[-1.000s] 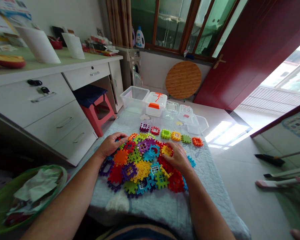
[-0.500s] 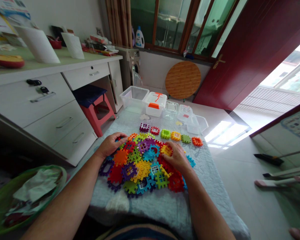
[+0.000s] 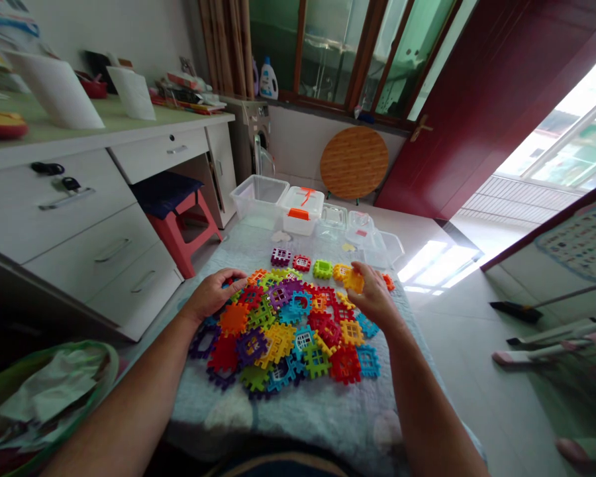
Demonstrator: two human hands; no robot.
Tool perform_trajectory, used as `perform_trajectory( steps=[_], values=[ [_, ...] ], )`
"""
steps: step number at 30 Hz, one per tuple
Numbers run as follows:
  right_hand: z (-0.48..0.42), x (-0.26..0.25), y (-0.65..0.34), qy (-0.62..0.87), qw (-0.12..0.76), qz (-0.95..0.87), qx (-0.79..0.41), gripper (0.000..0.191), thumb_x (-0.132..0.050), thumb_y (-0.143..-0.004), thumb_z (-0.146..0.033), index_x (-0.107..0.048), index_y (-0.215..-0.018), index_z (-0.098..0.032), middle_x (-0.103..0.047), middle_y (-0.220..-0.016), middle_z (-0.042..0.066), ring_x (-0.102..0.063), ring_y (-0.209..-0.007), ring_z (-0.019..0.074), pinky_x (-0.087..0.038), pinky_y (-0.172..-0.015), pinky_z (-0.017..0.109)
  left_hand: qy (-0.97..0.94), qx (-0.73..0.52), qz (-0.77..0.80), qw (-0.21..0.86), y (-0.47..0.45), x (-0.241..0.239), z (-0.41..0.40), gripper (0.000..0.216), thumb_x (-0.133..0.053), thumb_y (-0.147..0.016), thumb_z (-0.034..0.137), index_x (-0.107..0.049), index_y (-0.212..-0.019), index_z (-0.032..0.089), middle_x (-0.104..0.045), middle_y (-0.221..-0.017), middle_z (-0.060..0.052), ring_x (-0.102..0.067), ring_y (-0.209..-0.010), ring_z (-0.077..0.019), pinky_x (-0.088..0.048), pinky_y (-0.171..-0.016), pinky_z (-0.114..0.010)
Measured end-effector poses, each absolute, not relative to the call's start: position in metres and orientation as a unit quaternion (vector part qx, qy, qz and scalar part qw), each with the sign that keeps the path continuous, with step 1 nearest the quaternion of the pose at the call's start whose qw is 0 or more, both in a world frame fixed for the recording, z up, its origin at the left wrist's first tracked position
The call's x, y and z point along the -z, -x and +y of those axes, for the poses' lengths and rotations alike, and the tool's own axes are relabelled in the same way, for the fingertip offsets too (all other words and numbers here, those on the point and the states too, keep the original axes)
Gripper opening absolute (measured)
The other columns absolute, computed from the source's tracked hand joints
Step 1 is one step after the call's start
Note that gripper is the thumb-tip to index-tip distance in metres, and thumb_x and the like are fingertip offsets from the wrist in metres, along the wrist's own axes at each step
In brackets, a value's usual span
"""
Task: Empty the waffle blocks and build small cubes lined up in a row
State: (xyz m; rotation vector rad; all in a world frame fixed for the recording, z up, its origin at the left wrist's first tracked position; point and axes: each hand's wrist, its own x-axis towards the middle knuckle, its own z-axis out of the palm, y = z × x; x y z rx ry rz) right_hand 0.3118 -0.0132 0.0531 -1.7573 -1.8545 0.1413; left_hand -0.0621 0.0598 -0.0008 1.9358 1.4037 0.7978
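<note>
A heap of plastic interlocking blocks [image 3: 278,341] in many colours, square with notched edges, lies on the cloth-covered table. My right hand [image 3: 373,298] is closed on a yellow interlocking block [image 3: 353,281], held just above the far right of the heap. Beyond the heap runs a row with a purple block [image 3: 281,256], a red block [image 3: 302,263], a lime-green block [image 3: 322,268] and a yellow-orange block [image 3: 341,271]. My right hand partly hides the row's right end. At the heap's left edge rests my left hand [image 3: 214,295], fingers curved and apart from the thumb, gripping nothing visible.
At the table's far end stand an uncovered clear bin [image 3: 261,197], a lidded box with an orange latch [image 3: 302,211] and smaller clear containers [image 3: 360,227]. A pink stool [image 3: 196,228] and white drawers [image 3: 99,245] are at the left. A green basket [image 3: 104,377] sits lower left.
My right hand has lifted a yellow block from the heap and moved it away from me, towards the row. My left hand stays at the heap's left edge. The view has shifted slightly.
</note>
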Motion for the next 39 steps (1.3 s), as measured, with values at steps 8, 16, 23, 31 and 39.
perform_trajectory(
  steps=[8,16,23,31,39],
  values=[
    [0.04,-0.05,-0.337,0.703,0.188,-0.683,-0.066,0.06,-0.061,-0.067,-0.02,-0.052,-0.127,-0.016,-0.062,-0.117,0.011,-0.055,-0.106,0.0278,-0.042,-0.093,0.038,-0.724,-0.297,0.542,0.306,0.062,0.002,0.06,0.05,-0.056,-0.076,0.063,-0.07,-0.099,0.02,-0.073,-0.101,-0.005,-0.065,-0.095,-0.0235,-0.047,-0.091,-0.03],
    [0.061,-0.03,-0.332,0.677,0.141,-0.717,-0.09,0.065,-0.068,-0.065,-0.021,-0.051,-0.128,-0.017,-0.062,-0.117,0.011,-0.053,-0.109,0.0291,-0.04,-0.094,0.039,-0.725,-0.294,0.541,0.307,0.062,0.0,0.059,0.049,-0.056,-0.077,0.062,-0.07,-0.099,0.021,-0.073,-0.101,-0.004,-0.065,-0.093,-0.0229,-0.047,-0.089,-0.03],
    [0.062,-0.021,-0.333,0.686,0.137,-0.707,-0.103,0.066,-0.069,-0.068,-0.023,-0.05,-0.131,-0.015,-0.061,-0.121,0.013,-0.055,-0.11,0.0295,-0.041,-0.095,0.04,-0.728,-0.295,0.54,0.302,0.062,-0.001,0.059,0.05,-0.056,-0.077,0.063,-0.07,-0.099,0.02,-0.073,-0.099,-0.005,-0.065,-0.092,-0.0229,-0.048,-0.087,-0.03],
    [0.047,-0.027,-0.333,0.66,0.206,-0.718,-0.08,0.066,-0.07,-0.07,-0.024,-0.049,-0.131,-0.015,-0.056,-0.129,0.015,-0.05,-0.121,0.0314,-0.041,-0.101,0.045,-0.73,-0.295,0.536,0.303,0.062,0.001,0.06,0.049,-0.055,-0.078,0.062,-0.069,-0.1,0.02,-0.073,-0.099,-0.005,-0.066,-0.092,-0.0229,-0.049,-0.086,-0.03],
    [-0.016,-0.03,-0.326,0.63,0.292,-0.707,-0.134,0.035,-0.059,-0.082,-0.027,-0.059,-0.116,-0.02,-0.068,-0.107,0.008,-0.063,-0.098,0.0228,-0.048,-0.089,0.04,-0.727,-0.291,0.545,0.299,0.06,0.0,0.06,0.05,-0.056,-0.076,0.064,-0.07,-0.097,0.021,-0.073,-0.099,-0.004,-0.066,-0.091,-0.0229,-0.048,-0.088,-0.03]
  ],
)
